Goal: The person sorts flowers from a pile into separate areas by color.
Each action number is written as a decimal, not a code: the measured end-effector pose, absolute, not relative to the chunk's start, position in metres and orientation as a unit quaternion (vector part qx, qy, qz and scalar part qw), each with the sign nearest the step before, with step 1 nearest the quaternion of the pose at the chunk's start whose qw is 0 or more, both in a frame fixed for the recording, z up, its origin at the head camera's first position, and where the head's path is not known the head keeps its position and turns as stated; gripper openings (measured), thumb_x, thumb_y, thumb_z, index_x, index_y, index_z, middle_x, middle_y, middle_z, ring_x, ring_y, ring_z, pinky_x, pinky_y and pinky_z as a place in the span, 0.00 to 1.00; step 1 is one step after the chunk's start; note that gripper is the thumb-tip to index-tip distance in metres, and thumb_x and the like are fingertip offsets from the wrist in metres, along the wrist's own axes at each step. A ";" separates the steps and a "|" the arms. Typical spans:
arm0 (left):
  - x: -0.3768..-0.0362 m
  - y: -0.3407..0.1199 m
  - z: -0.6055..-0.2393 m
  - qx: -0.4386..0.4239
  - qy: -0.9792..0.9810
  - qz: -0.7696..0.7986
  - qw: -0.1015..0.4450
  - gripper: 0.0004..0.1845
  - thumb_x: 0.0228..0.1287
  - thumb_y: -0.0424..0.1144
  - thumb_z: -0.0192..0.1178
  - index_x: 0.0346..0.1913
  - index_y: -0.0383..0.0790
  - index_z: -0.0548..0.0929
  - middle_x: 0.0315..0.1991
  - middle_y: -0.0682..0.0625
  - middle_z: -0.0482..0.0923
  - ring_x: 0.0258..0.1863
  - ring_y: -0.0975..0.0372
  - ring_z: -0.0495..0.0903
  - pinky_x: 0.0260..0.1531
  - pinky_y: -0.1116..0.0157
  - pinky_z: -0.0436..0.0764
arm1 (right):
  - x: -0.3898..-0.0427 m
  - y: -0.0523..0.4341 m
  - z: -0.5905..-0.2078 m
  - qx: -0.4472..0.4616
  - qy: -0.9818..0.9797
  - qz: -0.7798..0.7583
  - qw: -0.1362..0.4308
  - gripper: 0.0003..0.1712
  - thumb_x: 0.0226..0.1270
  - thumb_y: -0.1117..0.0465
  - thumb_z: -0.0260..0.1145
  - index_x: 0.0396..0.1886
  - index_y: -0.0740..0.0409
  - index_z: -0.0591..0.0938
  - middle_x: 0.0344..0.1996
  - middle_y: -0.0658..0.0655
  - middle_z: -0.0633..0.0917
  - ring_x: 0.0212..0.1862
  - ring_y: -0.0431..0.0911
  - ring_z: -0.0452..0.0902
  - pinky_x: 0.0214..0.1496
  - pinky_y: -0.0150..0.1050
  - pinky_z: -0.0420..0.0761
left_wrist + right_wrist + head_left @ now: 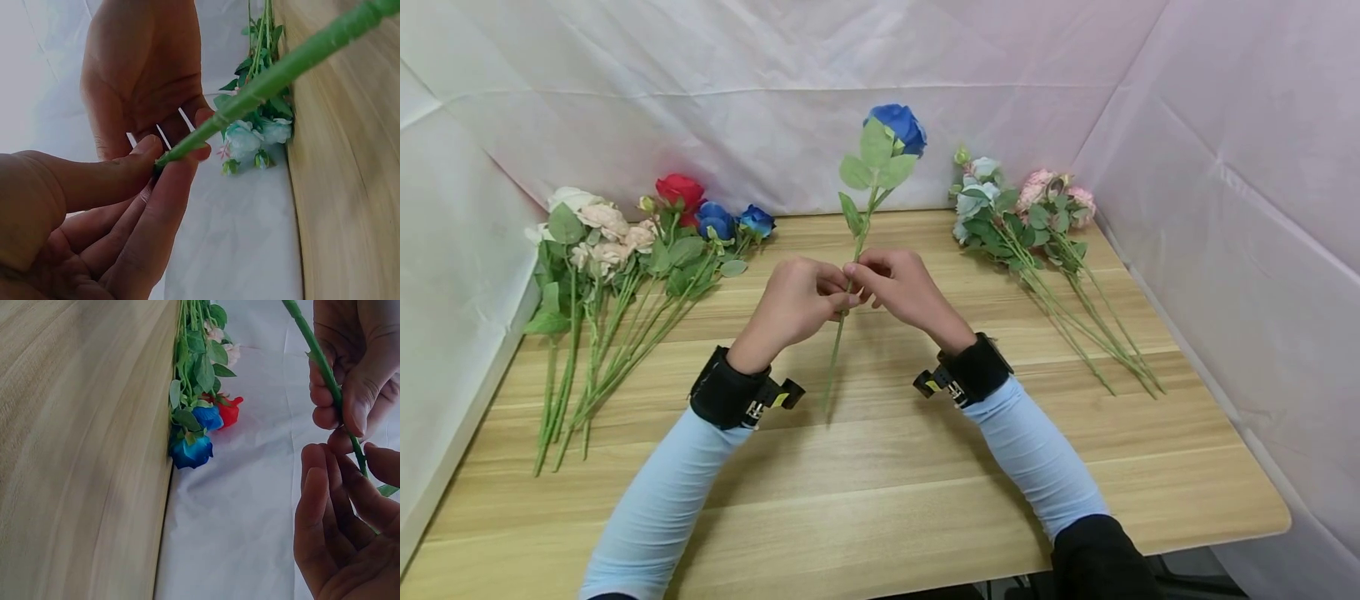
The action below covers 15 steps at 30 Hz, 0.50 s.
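A single blue rose on a long green stem stands nearly upright over the middle of the table, bloom at the top and leaves below it. My left hand pinches the stem between thumb and fingertips. Just above that grip, my right hand holds the same stem with thumb and forefinger, its other fingers loosely bent. The two hands meet at the fingertips, as the right wrist view also shows, with the left hand above the right hand. Below them the bare stem end slants down toward the tabletop.
On the left of the wooden table lie several stems with white flowers, pale pink flowers, a red rose and blue roses. Light blue flowers and pink flowers lie at right. White cloth hangs behind.
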<state>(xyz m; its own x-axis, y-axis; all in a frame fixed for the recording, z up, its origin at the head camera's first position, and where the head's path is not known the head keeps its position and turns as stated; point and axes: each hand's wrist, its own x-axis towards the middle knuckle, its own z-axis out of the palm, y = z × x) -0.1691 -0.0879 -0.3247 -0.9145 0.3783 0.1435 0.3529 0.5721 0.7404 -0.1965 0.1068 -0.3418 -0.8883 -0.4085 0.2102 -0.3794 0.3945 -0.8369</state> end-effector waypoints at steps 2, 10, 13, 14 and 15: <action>-0.170 -0.088 -0.325 0.196 0.876 0.438 0.039 0.06 0.69 0.35 0.69 0.44 0.38 0.91 0.36 0.43 0.91 0.34 0.57 0.90 0.36 0.64 0.88 | -0.196 0.106 -0.341 -0.234 0.835 -0.498 0.014 0.16 0.80 0.50 0.60 0.40 0.54 0.89 0.31 0.56 0.89 0.35 0.52 0.87 0.39 0.54 0.87; -0.174 -0.088 -0.325 0.157 0.847 0.496 0.111 0.10 0.69 0.34 0.68 0.50 0.37 0.89 0.41 0.40 0.91 0.36 0.57 0.91 0.37 0.64 0.90 | -0.193 0.105 -0.338 -0.221 0.840 -0.496 0.013 0.17 0.81 0.51 0.59 0.39 0.55 0.88 0.30 0.56 0.89 0.34 0.45 0.86 0.36 0.42 0.86; -0.175 -0.087 -0.325 0.149 0.841 0.504 0.126 0.09 0.69 0.34 0.68 0.50 0.37 0.89 0.41 0.41 0.90 0.35 0.58 0.91 0.37 0.64 0.90 | -0.194 0.105 -0.339 -0.213 0.844 -0.493 0.013 0.17 0.81 0.51 0.60 0.38 0.54 0.88 0.30 0.55 0.89 0.34 0.45 0.86 0.36 0.43 0.86; -0.175 -0.087 -0.325 0.149 0.841 0.504 0.129 0.09 0.69 0.35 0.68 0.49 0.37 0.89 0.40 0.41 0.90 0.35 0.58 0.91 0.36 0.64 0.90 | -0.194 0.105 -0.339 -0.210 0.844 -0.493 0.014 0.17 0.81 0.51 0.60 0.37 0.55 0.88 0.29 0.56 0.89 0.34 0.46 0.86 0.36 0.45 0.86; -0.175 -0.086 -0.326 0.151 0.842 0.502 0.129 0.08 0.69 0.35 0.68 0.48 0.38 0.89 0.40 0.42 0.90 0.34 0.58 0.91 0.36 0.63 0.90 | -0.194 0.106 -0.338 -0.207 0.845 -0.493 0.016 0.17 0.80 0.51 0.60 0.37 0.55 0.89 0.29 0.56 0.89 0.34 0.46 0.86 0.37 0.46 0.87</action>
